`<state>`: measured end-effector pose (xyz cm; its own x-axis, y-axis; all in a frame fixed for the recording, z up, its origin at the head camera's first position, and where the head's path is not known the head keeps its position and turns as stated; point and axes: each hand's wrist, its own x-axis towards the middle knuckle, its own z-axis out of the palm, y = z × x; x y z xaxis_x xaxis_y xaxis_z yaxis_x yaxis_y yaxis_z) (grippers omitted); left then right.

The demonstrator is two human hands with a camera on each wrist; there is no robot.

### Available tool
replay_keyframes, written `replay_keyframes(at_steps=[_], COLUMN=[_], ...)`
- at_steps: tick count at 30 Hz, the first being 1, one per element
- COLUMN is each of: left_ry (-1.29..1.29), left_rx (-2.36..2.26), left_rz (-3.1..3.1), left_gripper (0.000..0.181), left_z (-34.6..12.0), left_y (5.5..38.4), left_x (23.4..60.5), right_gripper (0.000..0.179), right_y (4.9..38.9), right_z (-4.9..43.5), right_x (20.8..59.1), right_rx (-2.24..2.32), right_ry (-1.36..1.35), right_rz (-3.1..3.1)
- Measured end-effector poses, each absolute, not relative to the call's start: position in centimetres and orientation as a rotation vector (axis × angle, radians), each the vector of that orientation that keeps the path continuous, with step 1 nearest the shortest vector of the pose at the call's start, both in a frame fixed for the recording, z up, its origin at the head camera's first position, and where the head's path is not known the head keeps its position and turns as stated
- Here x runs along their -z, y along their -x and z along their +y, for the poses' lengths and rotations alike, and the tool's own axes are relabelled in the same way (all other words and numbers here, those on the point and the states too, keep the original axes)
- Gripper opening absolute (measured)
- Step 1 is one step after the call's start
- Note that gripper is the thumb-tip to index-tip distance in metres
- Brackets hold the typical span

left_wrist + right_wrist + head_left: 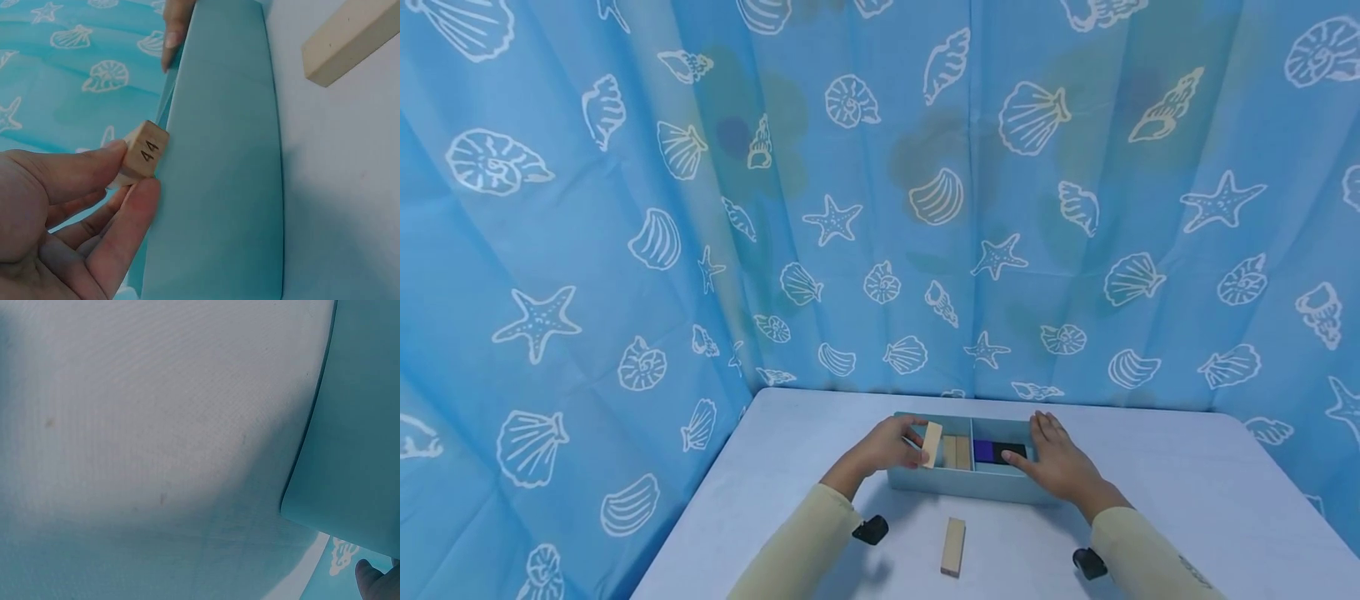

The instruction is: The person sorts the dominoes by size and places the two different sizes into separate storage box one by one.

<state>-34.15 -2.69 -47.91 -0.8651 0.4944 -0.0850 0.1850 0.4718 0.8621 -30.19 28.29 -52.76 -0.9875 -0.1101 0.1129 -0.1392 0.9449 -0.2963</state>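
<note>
My left hand [891,444] pinches a light wooden block [931,444] between thumb and fingers, over the left compartment of a teal box [940,481]. In the left wrist view the block's end [149,150] bears the number 44, right at the box's rim. Two more wooden blocks [957,452] lie side by side inside that compartment. My right hand [1063,462], its fingers extended, rests on the right end of the box. Beyond the divider, the right compartment holds a purple piece [984,451] and a black piece [1006,451], partly behind the right thumb.
Another wooden block [953,547] lies on the white tabletop [737,517] in front of the box. A blue curtain [880,217] with white shell prints hangs behind the table and along its left side. Black wrist devices [870,530] are below both sleeves.
</note>
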Motion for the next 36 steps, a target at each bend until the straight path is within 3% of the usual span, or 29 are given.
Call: replay_keyframes(at_steps=[13, 36], left_ry=[-0.497, -0.429], left_rx=[-1.292, -0.769], left_rz=[2.419, 2.725], left_gripper=[0.059, 0.043], left_z=[-1.4, 0.9], left_y=[35.0, 36.0], left_x=[47.5, 48.8], right_gripper=[0.105, 0.105], right_y=[30.3, 30.4], right_z=[28.4, 28.3], right_x=[52.7, 52.7], right_rx=[-0.462, -0.453], right_ry=[-0.174, -0.153], right_rz=[-3.018, -3.037])
